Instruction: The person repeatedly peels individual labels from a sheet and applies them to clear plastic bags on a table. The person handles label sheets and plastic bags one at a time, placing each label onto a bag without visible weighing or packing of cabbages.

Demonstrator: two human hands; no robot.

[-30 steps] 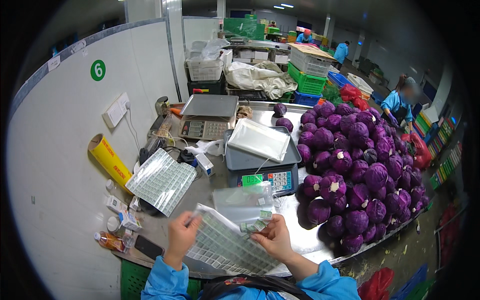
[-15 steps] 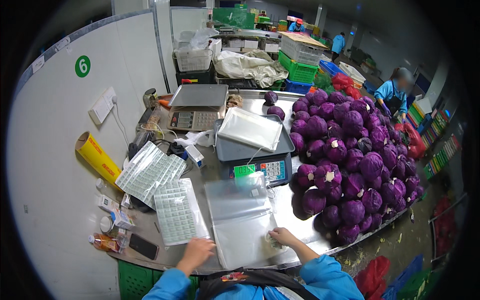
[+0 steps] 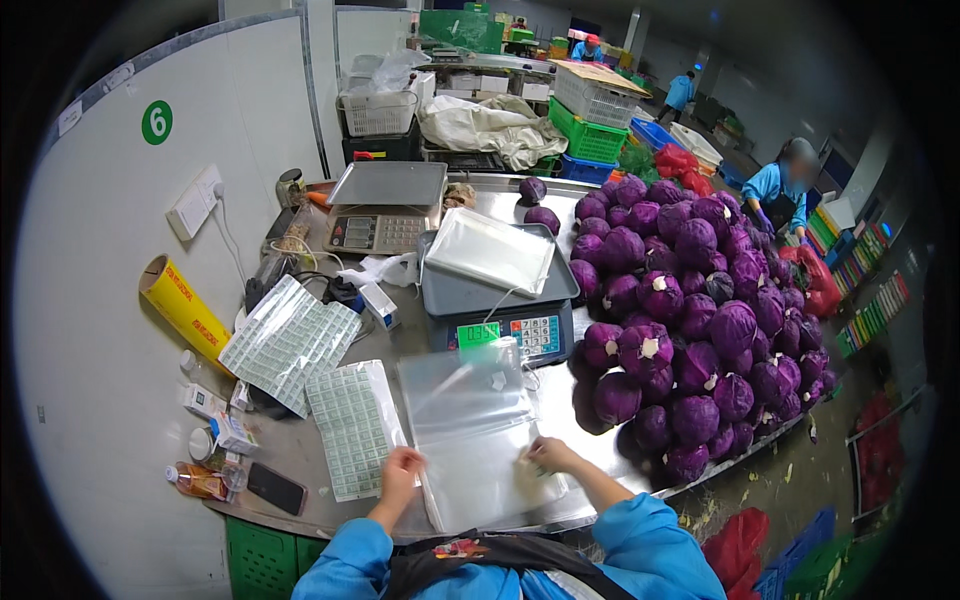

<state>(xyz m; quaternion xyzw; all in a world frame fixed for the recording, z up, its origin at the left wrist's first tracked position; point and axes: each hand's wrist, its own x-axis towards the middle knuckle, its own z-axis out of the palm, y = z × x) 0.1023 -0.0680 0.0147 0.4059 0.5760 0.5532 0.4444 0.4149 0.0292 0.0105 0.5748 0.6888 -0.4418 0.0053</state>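
A stack of clear plastic bags (image 3: pixel 480 485) lies flat in front of me on the metal table, with its flap side reaching toward the scale (image 3: pixel 540 335). At its left edge is my left hand (image 3: pixel 398 478), fingers drawn together beside a sheet of small green-and-white labels (image 3: pixel 355 430); whatever is between them is too small to make out. Over the right part of the bags, my right hand (image 3: pixel 560 458) has its fingertips pinched. A pale, blurred patch shows just below those fingers. More clear bags (image 3: pixel 490 252) rest on the scale's tray.
Purple cabbages (image 3: pixel 690 330) are heaped on the right. Another label sheet (image 3: pixel 290 345), a phone (image 3: pixel 277 489), a bottle (image 3: pixel 197 480) and a yellow tube (image 3: pixel 185 315) lie left, near the white wall. A second scale (image 3: pixel 385 205) stands behind. A co-worker (image 3: pixel 780 195) is at far right.
My left hand has moved slightly up and right, by the label sheet's edge. The right hand has shifted a little left and away from me. The whole view has tilted slightly.
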